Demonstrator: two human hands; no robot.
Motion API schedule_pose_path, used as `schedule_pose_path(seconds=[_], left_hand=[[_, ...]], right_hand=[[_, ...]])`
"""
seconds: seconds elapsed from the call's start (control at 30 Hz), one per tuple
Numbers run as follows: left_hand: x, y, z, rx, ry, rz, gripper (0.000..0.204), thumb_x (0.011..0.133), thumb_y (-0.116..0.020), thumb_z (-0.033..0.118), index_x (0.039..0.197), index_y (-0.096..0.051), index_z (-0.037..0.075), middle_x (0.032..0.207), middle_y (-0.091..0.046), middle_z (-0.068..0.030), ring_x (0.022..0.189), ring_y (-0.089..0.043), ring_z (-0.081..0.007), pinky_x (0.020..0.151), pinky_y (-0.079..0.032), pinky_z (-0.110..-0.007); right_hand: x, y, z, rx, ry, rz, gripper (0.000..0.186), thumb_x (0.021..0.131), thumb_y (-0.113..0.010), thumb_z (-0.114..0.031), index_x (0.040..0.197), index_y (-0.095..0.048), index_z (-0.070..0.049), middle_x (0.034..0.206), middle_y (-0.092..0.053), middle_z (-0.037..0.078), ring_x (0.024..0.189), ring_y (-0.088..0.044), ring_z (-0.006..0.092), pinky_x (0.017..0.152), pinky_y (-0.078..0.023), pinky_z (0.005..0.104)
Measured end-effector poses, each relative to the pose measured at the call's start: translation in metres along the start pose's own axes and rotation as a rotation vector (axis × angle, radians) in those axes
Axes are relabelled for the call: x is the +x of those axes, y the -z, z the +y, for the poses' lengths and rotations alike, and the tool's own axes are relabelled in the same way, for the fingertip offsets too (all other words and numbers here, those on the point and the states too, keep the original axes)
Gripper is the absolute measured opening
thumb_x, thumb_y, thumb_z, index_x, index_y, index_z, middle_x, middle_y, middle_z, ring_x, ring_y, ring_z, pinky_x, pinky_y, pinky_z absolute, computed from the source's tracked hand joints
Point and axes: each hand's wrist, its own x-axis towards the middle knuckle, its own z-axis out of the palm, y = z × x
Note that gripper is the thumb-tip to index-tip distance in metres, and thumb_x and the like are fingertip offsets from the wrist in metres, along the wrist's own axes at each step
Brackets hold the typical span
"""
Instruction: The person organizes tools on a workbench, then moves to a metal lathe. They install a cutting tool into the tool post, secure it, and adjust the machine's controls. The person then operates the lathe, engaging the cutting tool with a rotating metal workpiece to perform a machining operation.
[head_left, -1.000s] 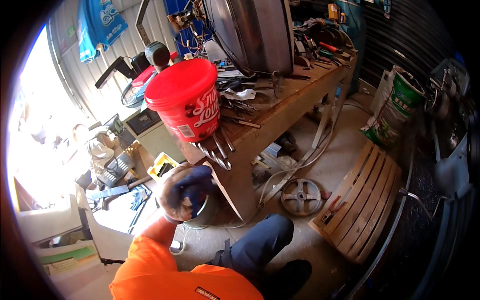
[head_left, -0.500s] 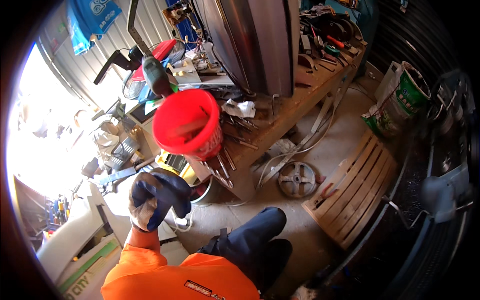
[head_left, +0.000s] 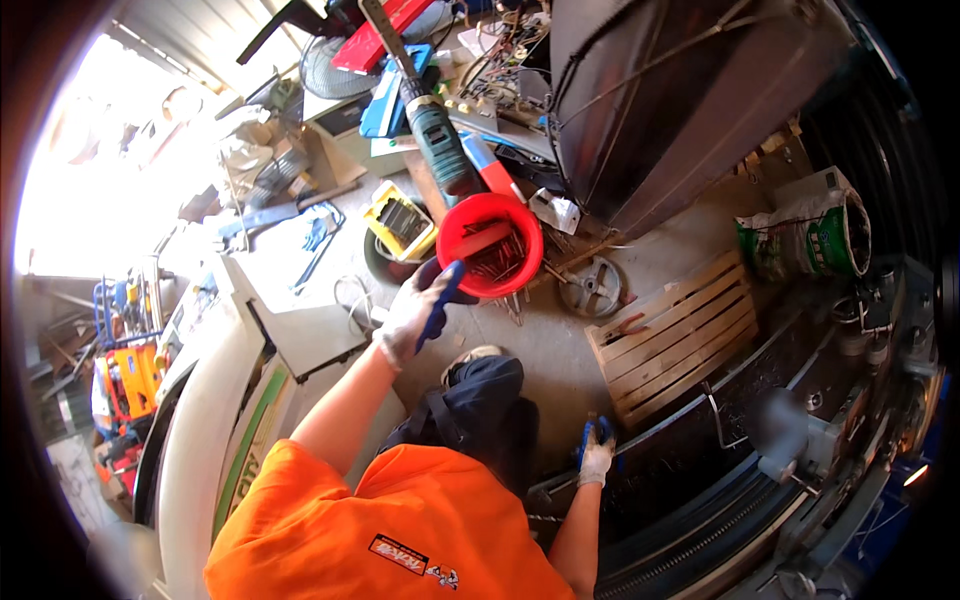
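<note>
My left hand (head_left: 425,305), in a white and blue glove, reaches forward to the lower left rim of a red bucket (head_left: 529,214). Its fingers are stretched and apart, with nothing seen held; I cannot tell whether they touch the rim. Inside the bucket lie several thin dark rods (head_left: 497,262) and a flat reddish piece (head_left: 478,243). Just behind it is a green power tool (head_left: 436,140). My right hand (head_left: 597,458), also gloved, is low on the right beside a metal rail (head_left: 650,440) of a dark machine. Its small visible fingers look spread and without anything in them.
A yellow container (head_left: 402,222) is left of the bucket. Right of my legs lie a slatted wooden pallet (head_left: 690,335) and a spoked wheel (head_left: 590,288). A large dark panel (head_left: 680,100) towers behind. White panels (head_left: 310,335) stand at my left; a green-white sack (head_left: 815,240) is farther right.
My left hand, curled before, has opened and reached forward to the bucket. My right hand has come into view. The view has shifted, so the bucket appears farther right.
</note>
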Motion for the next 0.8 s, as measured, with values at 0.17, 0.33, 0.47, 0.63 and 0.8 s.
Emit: schedule_pose_path(seconds=[0.17, 0.33, 0.47, 0.63, 0.8], left_hand=[[0.006, -0.015, 0.000, -0.092, 0.005, 0.073, 0.031, 0.094, -0.060, 0.015, 0.123, -0.058, 0.006, 0.084, -0.064, 0.0004, 0.056, -0.053, -0.0062, 0.050, -0.044, -0.023], [-0.014, -0.026, 0.001, -0.162, -0.107, 0.251, 0.037, 0.091, -0.060, 0.005, 0.127, -0.055, -0.003, 0.108, -0.067, -0.0064, 0.096, -0.061, -0.0124, 0.087, -0.048, -0.028], [-0.047, -0.024, 0.008, -0.004, -0.292, 0.202, 0.041, 0.088, -0.061, 0.005, 0.127, -0.053, -0.005, 0.111, -0.067, -0.0089, 0.098, -0.060, -0.0127, 0.090, -0.047, -0.029], [-0.090, -0.022, 0.015, 0.113, -0.347, 0.145, 0.041, 0.087, -0.060, 0.006, 0.127, -0.054, -0.004, 0.108, -0.068, -0.0125, 0.099, -0.061, -0.0147, 0.091, -0.047, -0.032], [-0.123, -0.008, 0.007, 0.387, -0.350, 0.129, 0.048, 0.083, -0.063, 0.009, 0.128, -0.053, -0.003, 0.106, -0.068, -0.0217, 0.101, -0.066, -0.0247, 0.091, -0.049, -0.035]], right_hand=[[-0.030, 0.022, -0.002, 0.218, -0.056, -0.128, 0.033, 0.090, -0.067, -0.009, 0.121, -0.060, -0.003, 0.114, -0.064, 0.009, 0.100, -0.061, 0.0166, 0.091, -0.049, 0.0315], [-0.059, 0.068, -0.090, -0.208, 0.201, -0.192, 0.031, 0.091, -0.064, -0.006, 0.120, -0.059, 0.002, 0.114, -0.065, 0.012, 0.099, -0.063, 0.0202, 0.092, -0.049, 0.0338], [-0.062, 0.068, -0.216, 0.183, 0.400, -0.158, 0.031, 0.089, -0.065, -0.007, 0.118, -0.060, 0.003, 0.113, -0.065, 0.018, 0.096, -0.065, 0.0299, 0.086, -0.052, 0.0375], [-0.099, 0.059, -0.468, -0.275, 1.366, -0.519, 0.033, 0.084, -0.065, -0.011, 0.115, -0.063, -0.001, 0.111, -0.066, 0.017, 0.091, -0.065, 0.0332, 0.084, -0.054, 0.0380], [-0.107, -0.042, -0.502, -1.321, 1.112, -1.142, 0.032, 0.090, -0.047, -0.020, 0.111, -0.066, -0.007, 0.117, -0.067, 0.015, 0.107, -0.065, 0.0283, 0.090, -0.052, 0.0415]])
